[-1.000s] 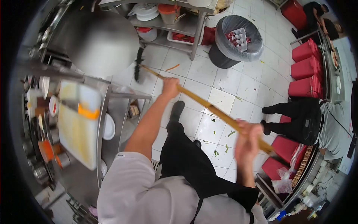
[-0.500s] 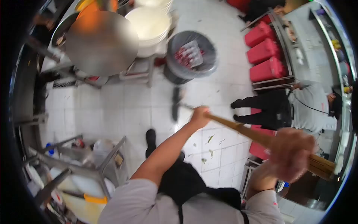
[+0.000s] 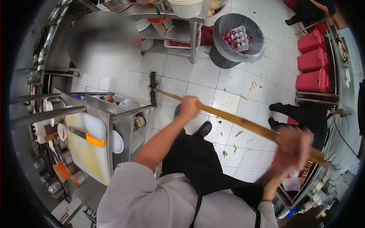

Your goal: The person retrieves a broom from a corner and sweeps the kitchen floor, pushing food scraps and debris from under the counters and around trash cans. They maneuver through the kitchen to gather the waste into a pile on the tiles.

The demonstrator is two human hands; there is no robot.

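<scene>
A long wooden broom handle point(image 3: 239, 121) runs slantwise across the view, with a dark broom head point(image 3: 153, 89) on the tiled floor at its far end. My left hand point(image 3: 189, 108) is wrapped round the handle nearer the broom head. Close to the other end, my right hand point(image 3: 292, 148) is closed on the handle, slightly blurred. Green scraps point(image 3: 238, 133) lie on the floor beneath the handle. The bristle tips are too small to make out.
A lined trash bin point(image 3: 238, 38) holding red scraps stands ahead beside a steel table point(image 3: 193, 45). At left is a metal cart with a cutting board point(image 3: 87, 152) and an orange-handled knife point(image 3: 95, 140). Red bins point(image 3: 313, 81) and a person's dark-trousered legs point(image 3: 300, 114) are at right.
The broom head has shifted left in view, beside the cart. Both hands remain on the handle. The camera view has turned, so the bin appears farther right and the cart larger.
</scene>
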